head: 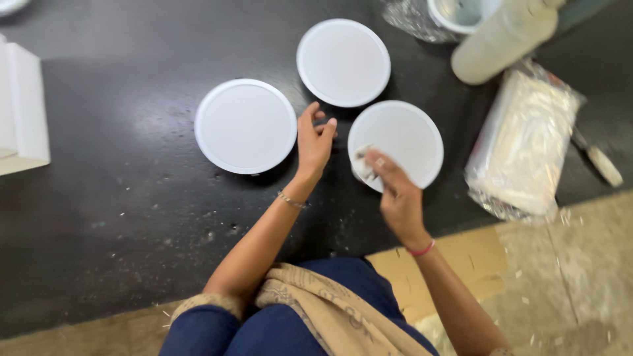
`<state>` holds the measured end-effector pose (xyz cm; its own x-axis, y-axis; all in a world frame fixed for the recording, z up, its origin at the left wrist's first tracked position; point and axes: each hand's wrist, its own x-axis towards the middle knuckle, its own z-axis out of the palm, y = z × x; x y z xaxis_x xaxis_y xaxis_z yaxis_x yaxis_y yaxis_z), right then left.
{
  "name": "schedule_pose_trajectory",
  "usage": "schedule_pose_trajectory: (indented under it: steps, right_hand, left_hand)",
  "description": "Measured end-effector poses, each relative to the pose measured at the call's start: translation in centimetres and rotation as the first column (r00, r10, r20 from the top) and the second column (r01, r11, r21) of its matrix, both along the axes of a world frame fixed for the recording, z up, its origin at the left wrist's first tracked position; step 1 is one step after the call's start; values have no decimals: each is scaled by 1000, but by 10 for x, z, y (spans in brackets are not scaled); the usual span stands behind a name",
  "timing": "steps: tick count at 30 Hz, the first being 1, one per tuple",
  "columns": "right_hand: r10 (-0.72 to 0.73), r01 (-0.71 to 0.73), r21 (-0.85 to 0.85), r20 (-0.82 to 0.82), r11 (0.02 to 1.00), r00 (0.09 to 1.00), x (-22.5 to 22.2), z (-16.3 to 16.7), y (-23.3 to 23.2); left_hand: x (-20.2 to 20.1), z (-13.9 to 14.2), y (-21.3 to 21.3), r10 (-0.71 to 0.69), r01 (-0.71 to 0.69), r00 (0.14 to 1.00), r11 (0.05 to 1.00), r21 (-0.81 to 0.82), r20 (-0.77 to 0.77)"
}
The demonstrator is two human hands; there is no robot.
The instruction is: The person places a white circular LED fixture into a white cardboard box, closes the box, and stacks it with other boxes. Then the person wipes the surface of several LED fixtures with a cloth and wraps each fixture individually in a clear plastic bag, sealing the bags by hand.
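Head view: dark worktop (99,217) bearing three round white discs. Right hand (395,194), fingers closed on a small crumpled cloth (362,165), presses it to the near-left edge of the right disc (402,142). Left hand (315,140), fingers loosely curled and holding nothing, rests on the worktop between the left disc (245,126) and the right disc. Far disc (343,62) lies beyond. Foil-wrapped packet (524,145) and pale bottle (504,39) to the right.

A dark bench (99,217) holds three round white discs (245,126), a shiny wrapped packet (524,145) and a white box (23,109).
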<state>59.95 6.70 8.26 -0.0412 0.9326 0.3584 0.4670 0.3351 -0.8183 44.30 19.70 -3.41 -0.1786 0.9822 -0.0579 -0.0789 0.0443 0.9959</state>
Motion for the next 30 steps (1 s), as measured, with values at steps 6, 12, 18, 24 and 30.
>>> schedule_pose_trajectory:
  steps: [6, 12, 18, 24, 30]
  right_hand:
    - [-108, 96, 65, 206, 993, 973, 12, -16, 122]
    - [-206, 165, 125, 502, 978, 840, 16, -73, 229]
    - [-152, 47, 222, 485, 974, 861, -16, -62, 314]
    - [370, -366, -290, -43, 884, 928, -70, -50, 244]
    - [218, -219, -46, -34, 975, 975, -8, -39, 213]
  left_hand:
    - [-9, -1, 89, 202, -84, 842, 965, 248, -501]
    - [-33, 14, 123, -6, 9, 830, 1000, 2, -558]
    - [-35, 28, 127, -74, 9, 929, 984, -178, -363]
    - [-49, 26, 135, 42, -2, 994, 930, -369, 101]
    - [-45, 16, 138, -38, 12, 997, 933, -360, -63]
